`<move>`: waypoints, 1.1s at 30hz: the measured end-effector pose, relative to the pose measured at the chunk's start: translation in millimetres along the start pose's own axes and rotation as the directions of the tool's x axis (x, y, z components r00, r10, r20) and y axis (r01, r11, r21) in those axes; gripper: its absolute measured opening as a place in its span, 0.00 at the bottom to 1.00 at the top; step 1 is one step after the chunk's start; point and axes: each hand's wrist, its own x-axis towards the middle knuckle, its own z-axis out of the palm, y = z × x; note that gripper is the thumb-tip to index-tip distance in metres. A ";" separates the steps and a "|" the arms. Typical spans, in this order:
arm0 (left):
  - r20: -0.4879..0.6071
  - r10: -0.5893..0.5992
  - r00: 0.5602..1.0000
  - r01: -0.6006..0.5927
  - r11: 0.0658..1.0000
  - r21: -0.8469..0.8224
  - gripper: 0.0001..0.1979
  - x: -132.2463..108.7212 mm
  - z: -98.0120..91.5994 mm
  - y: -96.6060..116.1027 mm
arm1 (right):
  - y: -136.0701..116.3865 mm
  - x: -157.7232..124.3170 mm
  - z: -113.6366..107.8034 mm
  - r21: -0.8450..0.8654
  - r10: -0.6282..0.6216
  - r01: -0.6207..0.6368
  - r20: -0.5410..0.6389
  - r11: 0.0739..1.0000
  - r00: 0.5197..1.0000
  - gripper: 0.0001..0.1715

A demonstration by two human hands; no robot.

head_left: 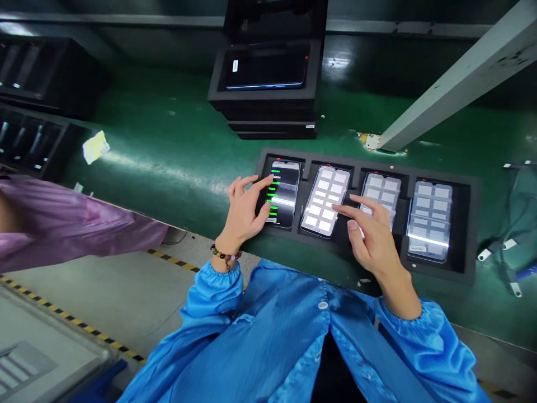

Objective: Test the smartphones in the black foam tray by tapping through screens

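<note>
Several smartphones lie face up in the slots of a black foam tray [464, 224]. On the leftmost phone [287, 193] the screen is dark with green marks. My left hand [247, 207] is at its left edge, fingers apart and holding nothing. The second phone [322, 193] is tilted in its slot and lit with white tiles. My right hand [371, 235] has its index fingertip at that screen's right side; whether it touches, I cannot tell. Its fingers are apart, and it partly covers the third phone [381, 190]. At the right lies the fourth phone [430, 218], showing similar tiles.
Behind the tray, a stack of black foam trays [262, 103] bears another phone [266, 70]. A grey metal post [453, 78] rises at right, near some cables [503, 252]. More black trays [42, 73] and a person's pink sleeve [84, 224] are at left.
</note>
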 end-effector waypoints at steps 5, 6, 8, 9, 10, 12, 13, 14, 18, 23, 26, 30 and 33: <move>0.063 0.008 0.998 -0.011 0.999 0.048 0.28 6.0 -0.7 -2.0 | 1.6 -5.5 -3.5 0.024 0.024 -0.023 -0.065 0.999 0.998 0.22; 0.049 0.002 0.999 -0.005 0.999 0.045 0.28 6.8 -1.1 -1.6 | 3.6 -7.9 -6.5 0.033 0.044 -0.041 -0.107 0.999 0.993 0.22; 0.003 -0.014 1.000 0.014 1.000 0.025 0.28 9.0 -2.0 -0.5 | 8.7 -11.7 -13.9 0.045 0.110 -0.103 -0.199 0.994 0.974 0.22; -0.018 -0.021 1.000 0.022 1.000 0.011 0.28 10.8 -2.0 -0.2 | 11.1 -12.2 -17.7 0.043 0.149 -0.142 -0.229 0.989 0.962 0.22; -0.035 -0.028 0.999 0.028 1.000 -0.001 0.27 13.2 -1.7 -0.2 | 13.1 -10.9 -20.8 0.034 0.180 -0.177 -0.242 0.984 0.953 0.22; -0.064 -0.030 0.997 0.029 0.999 -0.016 0.25 20.0 0.3 -1.6 | 14.5 -2.2 -23.2 0.003 0.205 -0.208 -0.197 0.978 0.959 0.23; -0.079 -0.027 0.997 0.026 1.000 -0.018 0.24 24.1 1.9 -2.9 | 13.9 5.4 -22.1 -0.014 0.194 -0.198 -0.146 0.980 0.970 0.23; -0.092 -0.024 0.995 0.023 1.000 -0.016 0.23 28.3 3.6 -4.4 | 12.5 14.8 -19.4 -0.026 0.174 -0.177 -0.091 0.984 0.981 0.24; -0.099 -0.016 0.995 0.017 1.000 0.017 0.21 41.3 9.4 -9.7 | 6.6 57.4 0.8 -0.040 0.099 -0.096 0.080 0.995 0.992 0.27; -0.041 0.015 0.999 -0.012 0.998 0.058 0.21 44.1 11.7 -10.2 | 7.2 86.1 19.3 -0.055 0.071 -0.064 0.147 0.996 0.987 0.28; -0.012 0.037 0.999 -0.035 0.995 0.098 0.22 43.7 11.9 -8.8 | 6.8 88.1 21.7 -0.078 0.074 -0.062 0.162 0.995 0.984 0.27; -0.009 0.049 0.999 -0.047 0.991 0.128 0.22 38.9 10.1 -5.9 | 2.7 79.8 22.5 -0.110 0.051 -0.033 0.163 0.993 0.985 0.26; -0.007 0.060 0.998 -0.058 0.988 0.141 0.21 29.1 6.8 -1.9 | -1.5 67.3 23.6 -0.136 0.013 0.009 0.161 0.991 0.987 0.26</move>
